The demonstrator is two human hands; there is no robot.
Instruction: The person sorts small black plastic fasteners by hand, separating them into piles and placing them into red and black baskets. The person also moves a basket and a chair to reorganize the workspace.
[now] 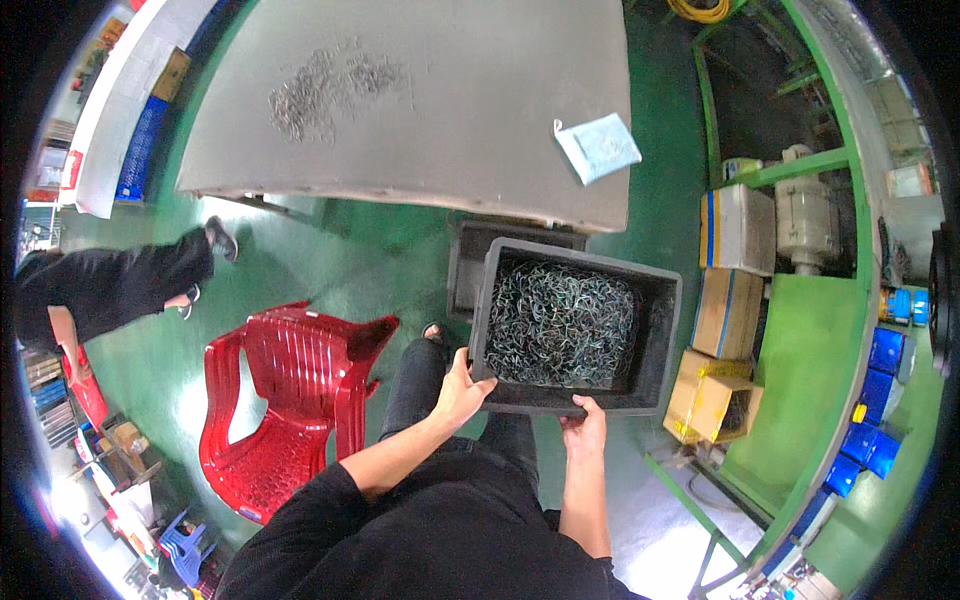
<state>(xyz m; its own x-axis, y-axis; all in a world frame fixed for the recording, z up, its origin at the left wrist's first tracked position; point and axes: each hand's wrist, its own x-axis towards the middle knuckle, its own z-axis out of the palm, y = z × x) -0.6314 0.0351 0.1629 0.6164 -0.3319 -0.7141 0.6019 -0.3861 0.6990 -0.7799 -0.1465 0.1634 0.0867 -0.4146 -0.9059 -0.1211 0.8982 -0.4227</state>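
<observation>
A dark grey plastic bin [662, 335] is held in front of my body, tilted slightly to the right. Many small, curved, thin metal pieces [560, 325] heap up inside it, leaving bare floor along its right side. My left hand [462, 392] grips the near left corner, its thumb lying along the rim. At the middle of the near side, my right hand [584, 428] has its thumb at the rim; its other fingers are partly hidden. A second dark bin [468, 272] sits lower down behind the held one, partly covered by it.
Ahead stands a grey table [480, 120] with scattered small metal pieces [315, 95] and a light blue packet [600, 148]. A red plastic chair [265, 430] is at my left, and another person [120, 285] beyond it. Cardboard boxes [725, 315] and a green frame [850, 220] line the right.
</observation>
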